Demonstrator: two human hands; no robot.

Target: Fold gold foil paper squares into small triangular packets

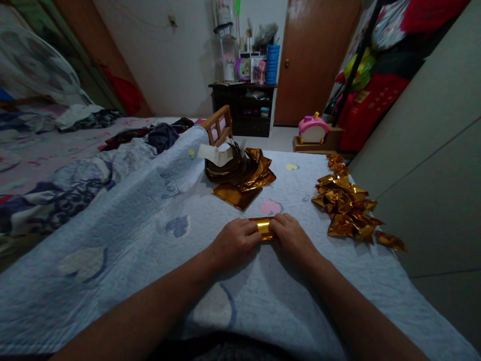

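Between my two hands, low over the quilt, is a sheet of gold foil paper (265,228), folded into a narrow shiny strip. My left hand (240,238) has its fingers closed on the strip's left end. Fingers of my right hand (291,235) are curled over the right end. Both thumbs are partly hidden. Just beyond lies a fanned stack of foil paper (235,168), dark on its edges and gold at the right, with one flat gold sheet (237,195) at its near side. Several folded gold foil pieces (345,200) are heaped to the right.
A pale blue quilt (150,260) with heart shapes covers the bed, rising in a ridge on the left. Rumpled clothes (161,138) lie beyond that ridge. A grey panel (432,190) borders the right edge. A small wooden frame (219,125) stands behind the stack.
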